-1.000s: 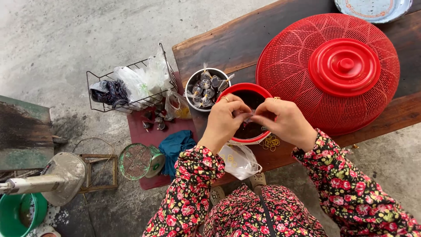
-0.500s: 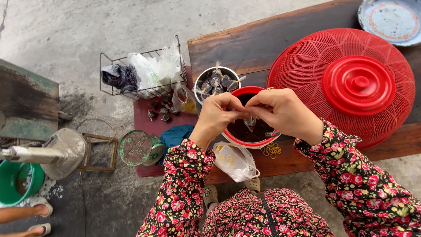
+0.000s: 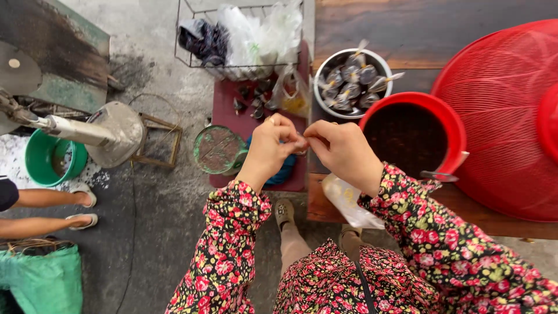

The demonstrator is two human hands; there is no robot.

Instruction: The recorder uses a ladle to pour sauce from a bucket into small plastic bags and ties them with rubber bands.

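Note:
My left hand (image 3: 272,146) and my right hand (image 3: 340,152) meet fingertip to fingertip and pinch a small clear packet (image 3: 300,143) between them, just left of a red bowl (image 3: 433,106) of dark liquid. Behind the hands stands a metal bowl (image 3: 336,60) filled with several small tied packets of dark stuff. Both sleeves are black with red flowers. A clear plastic bag (image 3: 346,202) lies under my right wrist at the wooden table's edge.
A big red mesh food cover (image 3: 500,122) fills the right of the dark wooden table (image 3: 407,29). To the left are a wire basket (image 3: 238,35) with plastic bags, a dark red stool (image 3: 232,116), a round green sieve (image 3: 218,148), a green bucket (image 3: 43,157). Another person's legs (image 3: 46,209) rest at lower left.
My hands have come away from over the red bowl to its left side, still pinched together. The view has tilted closer, so the bowls and cover sit further right.

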